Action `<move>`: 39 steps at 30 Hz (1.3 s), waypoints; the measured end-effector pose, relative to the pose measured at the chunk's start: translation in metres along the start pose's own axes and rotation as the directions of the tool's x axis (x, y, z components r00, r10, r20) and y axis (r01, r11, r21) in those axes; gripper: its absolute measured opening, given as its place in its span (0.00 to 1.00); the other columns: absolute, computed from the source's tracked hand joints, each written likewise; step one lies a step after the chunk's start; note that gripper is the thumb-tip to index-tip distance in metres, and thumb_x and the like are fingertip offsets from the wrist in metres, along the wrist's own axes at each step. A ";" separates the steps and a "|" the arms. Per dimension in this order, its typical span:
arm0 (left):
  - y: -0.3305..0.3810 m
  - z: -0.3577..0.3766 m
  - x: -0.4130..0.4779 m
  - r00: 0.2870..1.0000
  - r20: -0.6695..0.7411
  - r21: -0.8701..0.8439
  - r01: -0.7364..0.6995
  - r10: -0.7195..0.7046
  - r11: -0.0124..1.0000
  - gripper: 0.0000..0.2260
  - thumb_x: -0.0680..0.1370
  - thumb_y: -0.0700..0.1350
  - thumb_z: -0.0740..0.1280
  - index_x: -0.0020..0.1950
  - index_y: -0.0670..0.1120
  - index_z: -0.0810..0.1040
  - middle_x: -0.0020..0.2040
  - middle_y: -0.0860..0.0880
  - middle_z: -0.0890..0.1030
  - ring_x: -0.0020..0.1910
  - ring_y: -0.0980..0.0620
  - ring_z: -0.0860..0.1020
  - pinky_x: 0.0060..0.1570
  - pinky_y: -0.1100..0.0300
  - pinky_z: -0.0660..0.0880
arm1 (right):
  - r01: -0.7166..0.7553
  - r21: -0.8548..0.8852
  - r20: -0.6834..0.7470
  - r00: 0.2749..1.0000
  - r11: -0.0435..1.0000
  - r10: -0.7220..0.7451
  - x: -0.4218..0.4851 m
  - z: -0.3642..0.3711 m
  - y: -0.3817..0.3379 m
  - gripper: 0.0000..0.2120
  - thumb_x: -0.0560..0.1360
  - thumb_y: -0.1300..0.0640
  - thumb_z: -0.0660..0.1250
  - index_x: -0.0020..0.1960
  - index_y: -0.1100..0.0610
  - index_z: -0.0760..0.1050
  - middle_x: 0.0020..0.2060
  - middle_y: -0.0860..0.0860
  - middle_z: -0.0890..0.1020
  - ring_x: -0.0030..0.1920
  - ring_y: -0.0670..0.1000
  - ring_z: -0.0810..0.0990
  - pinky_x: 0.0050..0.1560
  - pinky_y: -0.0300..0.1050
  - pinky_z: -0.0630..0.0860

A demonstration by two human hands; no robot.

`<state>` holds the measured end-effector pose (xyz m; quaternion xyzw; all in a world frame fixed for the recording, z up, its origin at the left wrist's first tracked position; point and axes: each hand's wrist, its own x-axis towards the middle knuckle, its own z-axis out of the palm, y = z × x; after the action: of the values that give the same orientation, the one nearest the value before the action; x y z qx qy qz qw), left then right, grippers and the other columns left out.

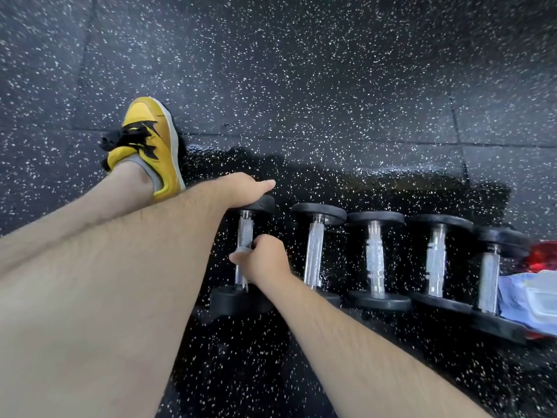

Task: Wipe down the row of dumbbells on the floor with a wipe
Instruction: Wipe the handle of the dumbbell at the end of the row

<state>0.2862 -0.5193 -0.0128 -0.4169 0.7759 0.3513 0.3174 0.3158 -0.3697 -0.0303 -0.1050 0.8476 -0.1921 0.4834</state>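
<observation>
- A row of dumbbells (373,257), five in all with black heads and knurled steel handles, lies side by side across the middle of the frame, from centre to right edge.
- They rest on a black rubber floor (331,86) flecked with white, with tile seams showing in the upper half.
- The leftmost dumbbell (244,229) sits a little apart from the second dumbbell (313,254); the other four lie close together.
- The right hand (266,259), reaching in from the lower right, has its fingers curled round the lower middle of the leftmost dumbbell's handle.
- A thin, pale strip, seemingly the wipe (241,252), shows at the finger side of that hand, lying against the handle.
- The left hand (241,190), coming from the left edge on a bare forearm, rests palm down on the far head of the same dumbbell.
- Its thumb points straight out to the right; its fingers are hidden behind the hand, so I cannot tell how far they are curled.
- A yellow shoe (150,140) with black laces and a grey sole stands at upper left, on a bare leg.
- At the right edge, just beside the fifth dumbbell (488,282), lie a blurred red object (542,256) and a pale blue packet (518,294).
</observation>
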 end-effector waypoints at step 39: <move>-0.052 0.015 0.002 0.970 -0.219 -0.183 -0.144 0.103 0.972 0.19 0.80 0.56 0.60 0.46 0.43 0.82 0.44 0.44 0.84 0.47 0.44 0.81 0.52 0.51 0.76 | 0.245 0.283 -0.201 0.961 0.927 -0.192 -0.009 0.000 0.013 0.19 0.78 0.56 0.64 0.69 0.53 0.72 0.66 0.47 0.72 0.64 0.46 0.74 0.65 0.41 0.70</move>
<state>0.3333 -0.5291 -0.0373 -0.4315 0.7906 0.4002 0.1689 0.3203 -0.3548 -0.0285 -0.1064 0.8285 -0.3818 0.3955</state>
